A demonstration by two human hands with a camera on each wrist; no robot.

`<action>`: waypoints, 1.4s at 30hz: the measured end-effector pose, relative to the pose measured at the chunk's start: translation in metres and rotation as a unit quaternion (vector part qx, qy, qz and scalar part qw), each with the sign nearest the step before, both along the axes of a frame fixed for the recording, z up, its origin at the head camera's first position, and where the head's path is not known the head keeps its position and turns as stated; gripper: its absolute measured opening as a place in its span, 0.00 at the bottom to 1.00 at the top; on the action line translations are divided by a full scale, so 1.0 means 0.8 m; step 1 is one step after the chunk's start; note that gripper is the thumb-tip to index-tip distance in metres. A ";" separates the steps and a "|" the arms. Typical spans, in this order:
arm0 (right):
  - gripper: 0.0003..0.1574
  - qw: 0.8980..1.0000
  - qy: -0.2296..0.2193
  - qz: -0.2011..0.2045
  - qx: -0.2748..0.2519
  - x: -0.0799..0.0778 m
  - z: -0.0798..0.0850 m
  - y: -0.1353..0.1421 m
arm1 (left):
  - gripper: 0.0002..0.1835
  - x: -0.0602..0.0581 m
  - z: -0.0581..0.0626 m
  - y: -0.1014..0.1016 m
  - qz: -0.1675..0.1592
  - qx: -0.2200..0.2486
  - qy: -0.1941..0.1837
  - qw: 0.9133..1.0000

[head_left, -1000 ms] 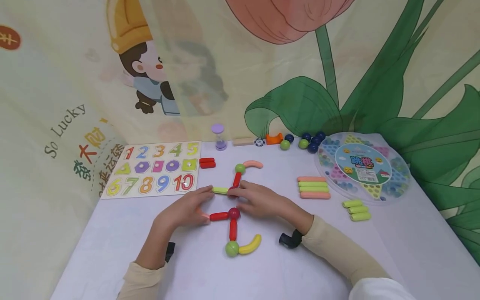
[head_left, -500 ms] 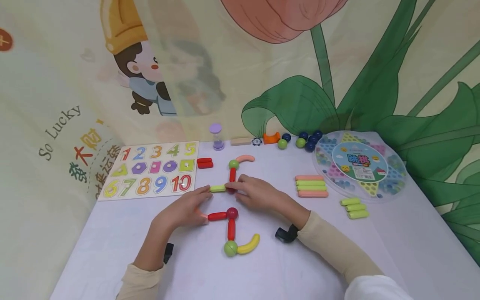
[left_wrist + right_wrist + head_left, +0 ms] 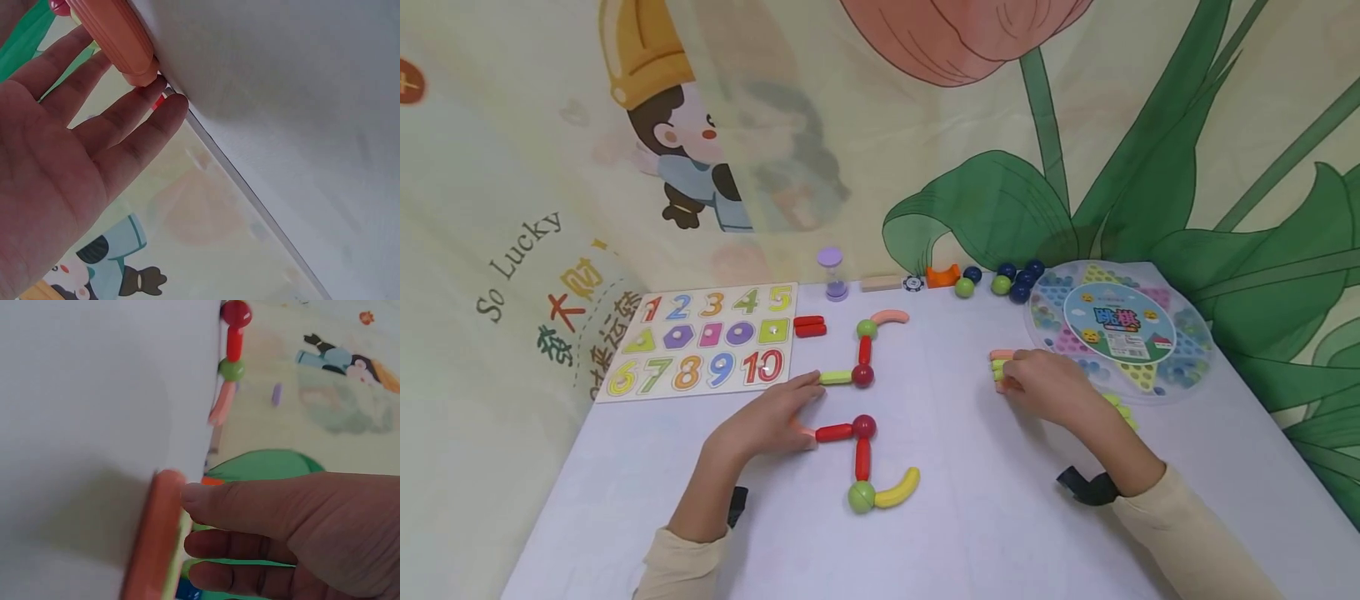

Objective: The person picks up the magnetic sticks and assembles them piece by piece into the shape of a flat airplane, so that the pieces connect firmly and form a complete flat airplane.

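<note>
In the head view my left hand [image 3: 767, 417] spans the left ends of two ball-and-stick shapes. Its fingers are near a yellow-green stick [image 3: 835, 377]; its thumb is by a red stick [image 3: 835, 432]. The left wrist view shows a ridged orange stick [image 3: 119, 40] against nearly straight fingers. Red balls [image 3: 862, 376] and green balls [image 3: 861, 497] join the sticks; a pink curved piece [image 3: 891, 317] and a yellow one [image 3: 898, 490] form the ends. My right hand [image 3: 1048, 383] reaches over a row of sticks, thumb beside an orange stick [image 3: 156, 537]; its grip is unclear.
A number puzzle board [image 3: 700, 342] lies left, with two red sticks [image 3: 809, 326] beside it. Behind stand a purple sand timer [image 3: 832, 273], an orange piece [image 3: 943, 276] and several blue balls [image 3: 1021, 292]. A round Chinese checkers box [image 3: 1120, 329] lies right, partly behind my right arm.
My right hand has left the upper red ball and moved right to the row of orange and yellow-green sticks. My left hand has stayed in place.
</note>
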State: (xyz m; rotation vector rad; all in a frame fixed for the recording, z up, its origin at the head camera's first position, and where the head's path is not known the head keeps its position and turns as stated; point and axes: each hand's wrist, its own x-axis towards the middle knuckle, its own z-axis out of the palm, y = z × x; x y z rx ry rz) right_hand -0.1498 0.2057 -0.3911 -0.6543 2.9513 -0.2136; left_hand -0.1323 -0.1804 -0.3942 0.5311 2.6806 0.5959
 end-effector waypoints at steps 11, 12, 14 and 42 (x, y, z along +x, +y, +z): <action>0.04 0.999 -0.028 -0.027 0.005 0.007 -0.011 0.010 | 0.37 0.000 -0.003 -0.002 0.000 0.001 0.003 1.000; 0.05 0.999 -0.037 -0.031 0.003 0.008 -0.011 0.006 | 0.37 0.000 -0.003 -0.003 0.001 0.000 0.003 1.000; 0.08 0.997 -0.061 -0.041 -0.007 0.008 -0.012 -0.008 | 0.37 0.000 -0.002 -0.003 0.001 0.000 0.004 1.000; 0.23 0.966 -0.158 -0.130 -0.159 -0.084 -0.042 -0.123 | 0.36 -0.001 -0.004 -0.002 -0.009 0.003 0.012 1.000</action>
